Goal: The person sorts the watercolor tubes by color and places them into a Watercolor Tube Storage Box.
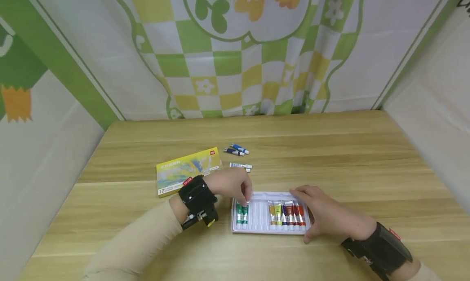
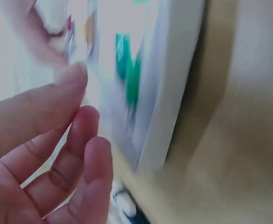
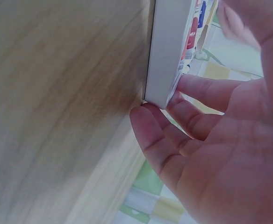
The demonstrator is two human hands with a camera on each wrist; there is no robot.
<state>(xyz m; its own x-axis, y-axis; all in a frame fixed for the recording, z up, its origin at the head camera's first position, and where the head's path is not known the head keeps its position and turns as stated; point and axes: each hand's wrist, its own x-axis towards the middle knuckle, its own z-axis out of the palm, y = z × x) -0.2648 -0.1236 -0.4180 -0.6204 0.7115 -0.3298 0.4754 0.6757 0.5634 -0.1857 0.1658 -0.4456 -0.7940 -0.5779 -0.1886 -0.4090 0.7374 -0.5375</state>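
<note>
A white plastic paint tray (image 1: 261, 215) lies on the table. Two green paint tubes (image 1: 242, 217) fill its left end; several tubes in yellow, purple, brown and red (image 1: 289, 215) lie at its right. My left hand (image 1: 231, 183) hovers over the left end, fingertips close above the green tubes. Its thumb and index tips nearly meet in the left wrist view, with nothing visible between them. My right hand (image 1: 324, 211) holds the tray's right end, thumb at the front corner and fingers at the back one. The right wrist view shows fingertips against the tray's corner.
A yellow paint box (image 1: 187, 171) lies left of the tray, partly behind my left wrist. Two blue tubes (image 1: 236, 149) lie beyond the tray, and pale tubes (image 1: 240, 166) sit nearer, partly covered by my left hand. A patterned curtain (image 1: 238, 77) hangs behind the table.
</note>
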